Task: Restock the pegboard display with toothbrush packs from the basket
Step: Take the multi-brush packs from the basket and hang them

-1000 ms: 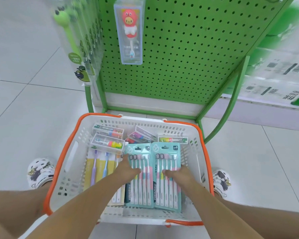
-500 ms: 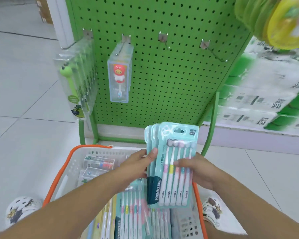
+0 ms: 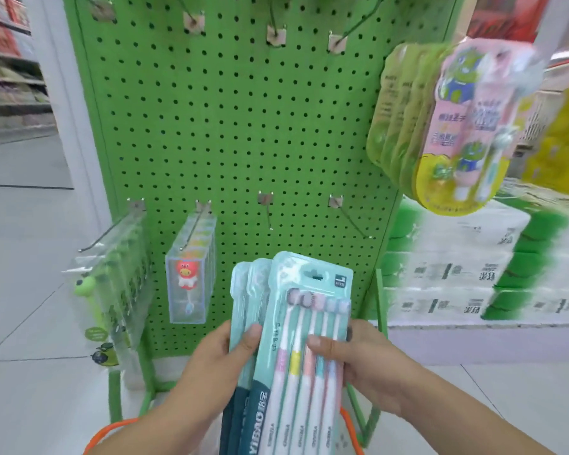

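Low in front of the green pegboard (image 3: 243, 126), both hands hold a fanned stack of teal toothbrush packs (image 3: 296, 339) upright, above the orange rim of the basket (image 3: 112, 431) at the bottom edge of the view. The left hand (image 3: 217, 359) grips the packs behind, with its thumb across their faces. The right hand (image 3: 358, 353) pinches the front pack at its right edge, thumb on the face.

I judge the step to be separating one pack for hanging. Next, the hang slot (image 3: 316, 276) at the top of the front pack must slide onto a free hook; the bare hook (image 3: 270, 216) straight above the packs seems the nearest candidate.

On the dark lower part of the packs, "YIBAO" can be read. Other print on the cards is too blurred to read.
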